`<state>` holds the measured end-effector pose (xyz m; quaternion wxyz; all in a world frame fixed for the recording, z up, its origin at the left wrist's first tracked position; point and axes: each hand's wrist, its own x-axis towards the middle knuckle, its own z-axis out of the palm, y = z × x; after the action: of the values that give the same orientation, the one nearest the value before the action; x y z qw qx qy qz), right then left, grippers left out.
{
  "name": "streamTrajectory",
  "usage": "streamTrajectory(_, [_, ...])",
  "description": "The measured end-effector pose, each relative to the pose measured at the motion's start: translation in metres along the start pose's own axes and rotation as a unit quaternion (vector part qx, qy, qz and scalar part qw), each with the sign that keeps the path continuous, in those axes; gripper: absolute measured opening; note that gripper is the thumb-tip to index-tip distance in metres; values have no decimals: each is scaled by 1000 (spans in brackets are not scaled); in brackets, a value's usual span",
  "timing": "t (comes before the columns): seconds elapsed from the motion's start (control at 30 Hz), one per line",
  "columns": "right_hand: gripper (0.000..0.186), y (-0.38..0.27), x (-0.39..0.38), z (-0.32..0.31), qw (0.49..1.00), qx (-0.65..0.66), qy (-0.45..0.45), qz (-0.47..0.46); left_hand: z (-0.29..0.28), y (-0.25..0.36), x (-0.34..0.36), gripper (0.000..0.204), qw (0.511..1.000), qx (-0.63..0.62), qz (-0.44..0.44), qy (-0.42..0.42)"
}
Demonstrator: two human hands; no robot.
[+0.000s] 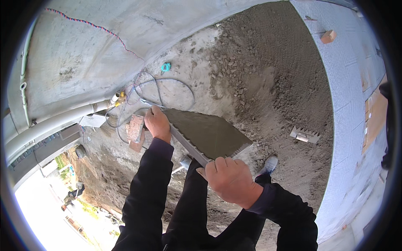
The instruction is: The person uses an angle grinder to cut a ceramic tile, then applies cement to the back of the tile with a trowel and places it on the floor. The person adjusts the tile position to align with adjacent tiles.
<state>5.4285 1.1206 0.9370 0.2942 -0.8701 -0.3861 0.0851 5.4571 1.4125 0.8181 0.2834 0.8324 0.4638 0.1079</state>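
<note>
Both hands hold a large tile [205, 131] tilted above the ground, its upper face coated with grey mortar. My left hand [158, 123] is closed on the tile's far left corner. My right hand [231, 180] grips the near edge, fingers curled over it and thumb along the side. Part of the ground beneath is hidden by the tile. Beyond my right hand, a notched trowel [305, 134] lies on the loose sandy bed [289, 83]. Partly covered by my leg is a tool with a pale head [185, 161], perhaps a mallet.
Pale laid tiles [347, 113] run along the right, with a small brown block [328, 37] on them. Reddish bricks [135, 128], a looped hose [184, 81] and a turquoise tape measure [166, 67] lie left. A white pipe [63, 119] follows the wall. Another person [73, 195] is far off, lower left.
</note>
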Motion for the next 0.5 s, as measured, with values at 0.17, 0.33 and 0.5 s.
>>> streamTrajectory(0.17, [18, 1, 21, -22, 988, -115, -101, 4, 21, 31, -5, 43, 1000, 22, 10, -6])
streamTrajectory(0.33, [34, 17, 30, -36, 973, -137, -183, 11, 38, 62, -11, 40, 1000, 3, 12, -12])
streamTrajectory(0.5, [45, 39, 30, -43, 984, -97, -145, 26, 47, 12, -35, 37, 994, -102, 46, -19])
